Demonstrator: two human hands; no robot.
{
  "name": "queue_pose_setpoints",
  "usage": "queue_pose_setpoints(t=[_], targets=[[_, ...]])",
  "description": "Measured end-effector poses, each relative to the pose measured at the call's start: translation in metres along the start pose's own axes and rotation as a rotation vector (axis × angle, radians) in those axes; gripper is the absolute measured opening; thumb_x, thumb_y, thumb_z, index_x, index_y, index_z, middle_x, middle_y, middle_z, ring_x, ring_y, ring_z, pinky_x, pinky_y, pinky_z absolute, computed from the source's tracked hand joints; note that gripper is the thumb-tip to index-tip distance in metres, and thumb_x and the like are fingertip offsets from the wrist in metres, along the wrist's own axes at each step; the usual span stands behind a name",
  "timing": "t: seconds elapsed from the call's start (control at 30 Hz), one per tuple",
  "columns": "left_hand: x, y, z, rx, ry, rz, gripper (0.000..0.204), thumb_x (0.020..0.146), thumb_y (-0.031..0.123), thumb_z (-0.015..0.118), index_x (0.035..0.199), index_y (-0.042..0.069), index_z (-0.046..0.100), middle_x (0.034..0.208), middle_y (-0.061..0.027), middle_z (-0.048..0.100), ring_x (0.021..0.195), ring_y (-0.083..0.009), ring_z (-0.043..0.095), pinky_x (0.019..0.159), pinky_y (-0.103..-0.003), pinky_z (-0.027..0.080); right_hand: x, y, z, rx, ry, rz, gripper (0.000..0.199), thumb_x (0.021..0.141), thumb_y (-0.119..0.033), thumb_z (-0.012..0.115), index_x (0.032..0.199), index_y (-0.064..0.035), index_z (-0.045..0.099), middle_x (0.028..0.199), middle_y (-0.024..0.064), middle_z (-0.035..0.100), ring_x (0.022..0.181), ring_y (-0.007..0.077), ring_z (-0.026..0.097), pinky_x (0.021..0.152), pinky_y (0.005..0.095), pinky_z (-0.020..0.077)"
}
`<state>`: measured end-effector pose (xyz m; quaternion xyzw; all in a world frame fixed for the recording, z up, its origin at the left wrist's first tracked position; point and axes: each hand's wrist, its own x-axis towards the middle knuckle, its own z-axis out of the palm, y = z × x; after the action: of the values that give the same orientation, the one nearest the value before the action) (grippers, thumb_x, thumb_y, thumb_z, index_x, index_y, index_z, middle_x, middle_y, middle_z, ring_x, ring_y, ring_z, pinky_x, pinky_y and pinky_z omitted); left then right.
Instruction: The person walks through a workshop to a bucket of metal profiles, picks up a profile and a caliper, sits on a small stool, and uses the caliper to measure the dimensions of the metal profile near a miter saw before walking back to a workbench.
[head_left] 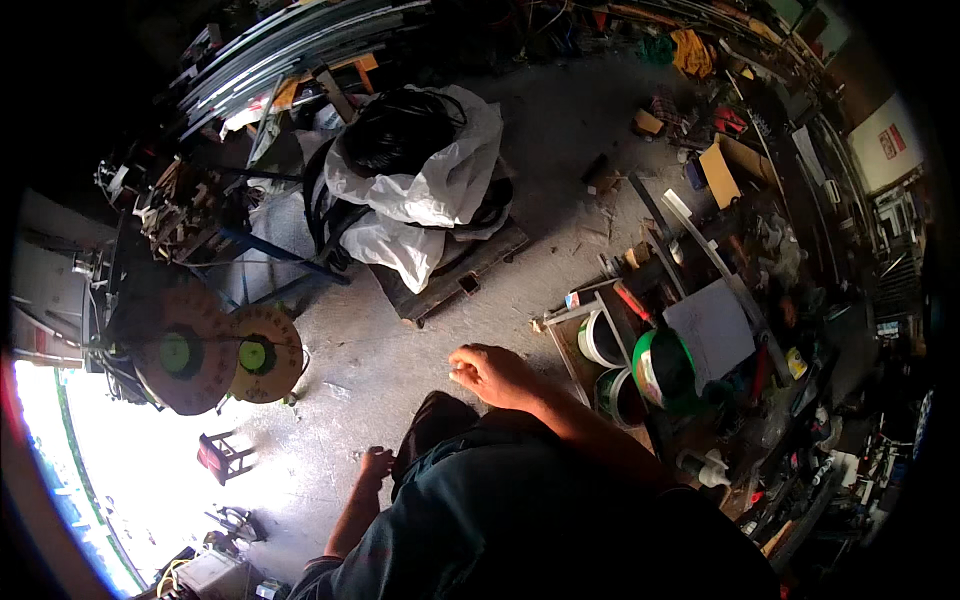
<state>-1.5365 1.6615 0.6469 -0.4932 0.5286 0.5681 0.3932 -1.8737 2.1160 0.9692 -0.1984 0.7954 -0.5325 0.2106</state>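
Note:
My right hand (485, 375) is held out in front of my body, its fingers curled in toward the thumb. Whatever may be inside it, if anything, is hidden. Down at my left side hangs my left hand (376, 463), small in the picture and in part shadow, with its fingers bent in; I cannot see anything in it. Neither hand touches anything around it. Nearest to the right hand, beyond a gap of floor, is a wooden shelf unit (573, 352) with white buckets (600, 340) and a green tub (663, 367).
Ahead, a wooden pallet (420, 305) carries black coiled hose (400, 130) and white plastic sheeting (465, 185). Two large round discs (265, 355) stand at the left, near a small stool (222, 457). Cluttered benches and an open cardboard box (720, 175) line the right.

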Motion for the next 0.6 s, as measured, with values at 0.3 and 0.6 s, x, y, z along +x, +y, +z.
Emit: queue_pose_setpoints(t=[0.3, 0.6], targets=[[-0.007, 0.291, 0.058, 0.109, 0.051, 0.141, 0.039, 0.094, 0.024, 0.066, 0.125, 0.008, 0.050, 0.097, -0.0155, 0.071, 0.080, -0.0274, 0.071, 0.064, -0.037, 0.054, 0.102, 0.069, -0.102, -0.018, 0.125, 0.153, 0.026, 0.095, -0.026, 0.066, 0.107, -0.0030, 0.064, 0.090, 0.0171, 0.071, 0.083, 0.0333, 0.069, 0.074, 0.0418, 0.0536], [0.116, 0.581, 0.166, 0.276, -0.340, 0.498, 0.033, 0.094, 0.018, 0.062, 0.120, 0.004, 0.049, 0.092, -0.0121, 0.067, 0.074, -0.0202, 0.067, 0.057, -0.032, 0.053, 0.191, 0.079, -0.199, -0.247, 0.356, 0.329, 0.032, 0.093, -0.027, 0.066, 0.111, -0.0015, 0.064, 0.095, 0.0174, 0.070, 0.089, 0.0324, 0.069, 0.077, 0.0416, 0.0524]])
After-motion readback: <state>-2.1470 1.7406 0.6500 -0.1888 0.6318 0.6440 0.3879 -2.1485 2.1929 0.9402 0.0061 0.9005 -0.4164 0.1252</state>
